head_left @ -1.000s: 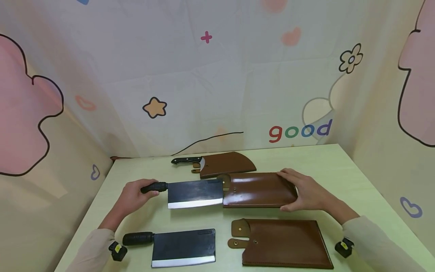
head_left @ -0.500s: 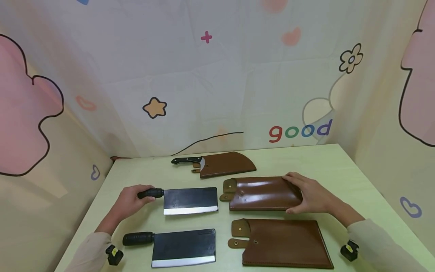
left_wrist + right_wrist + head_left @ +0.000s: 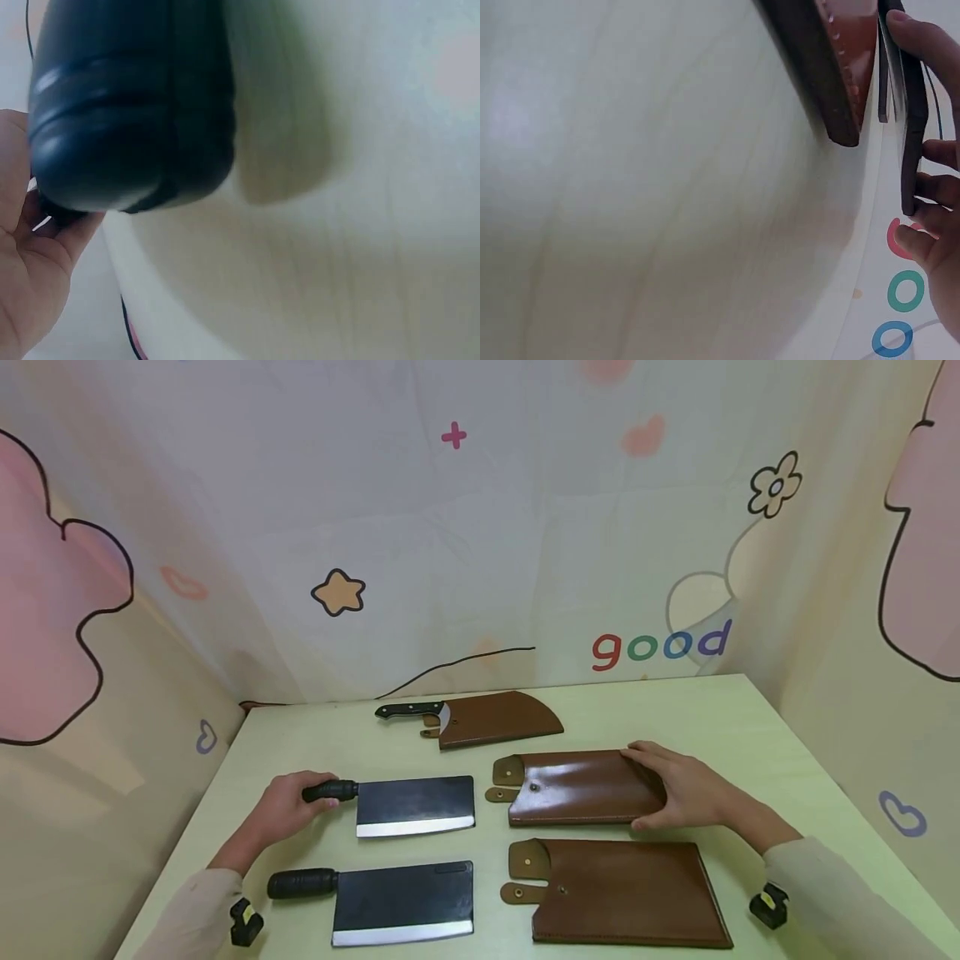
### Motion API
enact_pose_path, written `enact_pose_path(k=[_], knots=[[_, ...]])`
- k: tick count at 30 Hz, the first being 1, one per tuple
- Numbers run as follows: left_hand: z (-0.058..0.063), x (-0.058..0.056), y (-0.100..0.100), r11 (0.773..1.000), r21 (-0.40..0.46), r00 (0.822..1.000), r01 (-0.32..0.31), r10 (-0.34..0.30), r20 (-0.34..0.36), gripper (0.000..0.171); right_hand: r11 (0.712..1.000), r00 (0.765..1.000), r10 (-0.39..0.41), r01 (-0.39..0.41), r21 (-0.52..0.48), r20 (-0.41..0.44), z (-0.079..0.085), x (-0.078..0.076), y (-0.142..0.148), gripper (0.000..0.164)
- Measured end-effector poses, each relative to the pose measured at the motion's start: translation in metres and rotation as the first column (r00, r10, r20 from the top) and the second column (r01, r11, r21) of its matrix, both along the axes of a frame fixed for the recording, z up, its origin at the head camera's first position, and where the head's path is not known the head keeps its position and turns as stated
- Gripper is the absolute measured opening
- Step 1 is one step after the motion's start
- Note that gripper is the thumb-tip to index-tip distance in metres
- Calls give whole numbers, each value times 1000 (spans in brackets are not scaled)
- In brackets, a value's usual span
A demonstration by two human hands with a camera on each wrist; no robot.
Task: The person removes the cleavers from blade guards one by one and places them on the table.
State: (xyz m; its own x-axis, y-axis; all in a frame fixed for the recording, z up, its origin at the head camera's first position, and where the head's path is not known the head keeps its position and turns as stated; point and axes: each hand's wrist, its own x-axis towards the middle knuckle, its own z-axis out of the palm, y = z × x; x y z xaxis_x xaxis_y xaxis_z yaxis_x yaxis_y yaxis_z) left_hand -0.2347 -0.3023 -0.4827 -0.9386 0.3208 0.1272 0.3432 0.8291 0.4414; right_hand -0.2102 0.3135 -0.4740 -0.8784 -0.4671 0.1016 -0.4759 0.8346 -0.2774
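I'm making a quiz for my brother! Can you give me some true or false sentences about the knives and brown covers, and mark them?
1. The left hand holds the middle cleaver by its handle. True.
2. The right hand holds nothing. False: the right hand grips the middle cover.
3. The back knife sits in the back cover. True.
4. The front cleaver is inside a cover. False: the front cleaver lies bare on the table.
5. No hand touches the front cover. True.
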Motion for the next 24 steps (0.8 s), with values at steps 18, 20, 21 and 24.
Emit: enact_pose_path(k=[18, 20, 21, 24], knots=[[2, -4, 2, 998, -63, 990, 4, 5, 138, 42, 998, 995, 12, -18, 59, 99, -5, -3, -2, 116], [6, -6, 3, 998, -61, 988, 15, -6, 156, 46, 998, 994, 13, -20, 65, 106, -2, -4, -2, 116], [9, -8, 3, 998, -59, 987, 19, -9, 161, 49, 998, 994, 15, -22, 66, 107, 0, -5, -3, 115], [17, -12, 8, 998, -55, 987, 16, -7, 162, 54, 998, 995, 14, -20, 52, 98, 7, -10, -7, 111]])
